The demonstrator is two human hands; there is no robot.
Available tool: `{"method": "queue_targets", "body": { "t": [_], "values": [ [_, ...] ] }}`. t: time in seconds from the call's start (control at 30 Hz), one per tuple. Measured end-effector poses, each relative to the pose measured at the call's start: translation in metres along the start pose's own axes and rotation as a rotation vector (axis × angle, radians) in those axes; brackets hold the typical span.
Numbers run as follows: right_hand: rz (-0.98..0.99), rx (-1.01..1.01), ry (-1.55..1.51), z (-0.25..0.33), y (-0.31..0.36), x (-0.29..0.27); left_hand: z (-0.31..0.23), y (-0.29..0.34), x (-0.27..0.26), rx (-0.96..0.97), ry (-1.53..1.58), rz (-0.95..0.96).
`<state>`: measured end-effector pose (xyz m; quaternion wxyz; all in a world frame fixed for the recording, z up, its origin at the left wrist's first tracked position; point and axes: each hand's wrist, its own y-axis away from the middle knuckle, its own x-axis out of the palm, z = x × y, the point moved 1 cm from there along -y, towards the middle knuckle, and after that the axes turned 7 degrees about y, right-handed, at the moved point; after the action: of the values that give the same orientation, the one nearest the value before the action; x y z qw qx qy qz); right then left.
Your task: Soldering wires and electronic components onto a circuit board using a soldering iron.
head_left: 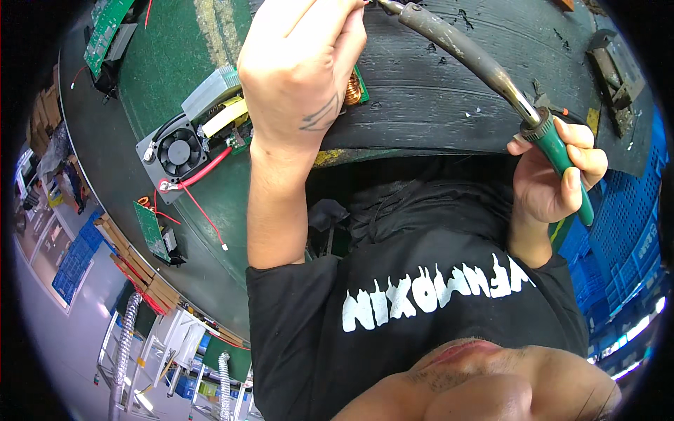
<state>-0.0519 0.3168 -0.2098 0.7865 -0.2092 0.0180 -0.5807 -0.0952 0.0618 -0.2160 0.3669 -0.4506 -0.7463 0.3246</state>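
My right hand [551, 184] grips the green handle of a soldering iron [472, 57]. Its long, stained metal barrel slants up and left to the top edge of the view. There the tip comes close to the fingertips of my left hand [298, 74], whose fingers are pressed together. What they pinch, if anything, I cannot make out. Partly under my left hand and wrist lies a power circuit assembly with a black fan [180, 154], a silver heatsink [210, 92], a yellow-wrapped part [228, 116] and a thick red wire [209, 167]. A copper coil [353, 91] shows on the wrist's other side.
A black ridged mat [435, 105] with dark scraps covers the bench before me. A green circuit board [149, 228] lies at left, another board [107, 31] at far upper left. A worn metal holder [616, 70] stands at right, beside blue plastic crates [635, 203].
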Motion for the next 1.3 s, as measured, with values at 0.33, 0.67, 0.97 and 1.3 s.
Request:
{"method": "queue_targets", "body": {
  "t": [0.33, 0.67, 0.97, 1.3],
  "values": [
    [-0.002, -0.063, 0.005, -0.008, -0.003, 0.003, 0.0, -0.001, 0.0, -0.009, 0.001, -0.002],
    [-0.035, -0.06, -0.043, -0.011, -0.001, 0.005, 0.005, 0.001, 0.003, 0.049, 0.012, -0.029],
    [-0.011, -0.033, -0.058, -0.014, 0.0, 0.001, 0.008, 0.001, 0.006, 0.099, 0.022, -0.041],
    [0.005, -0.015, -0.048, -0.013, 0.001, 0.001, 0.009, 0.001, 0.003, 0.118, -0.004, -0.014]
  ]
}}
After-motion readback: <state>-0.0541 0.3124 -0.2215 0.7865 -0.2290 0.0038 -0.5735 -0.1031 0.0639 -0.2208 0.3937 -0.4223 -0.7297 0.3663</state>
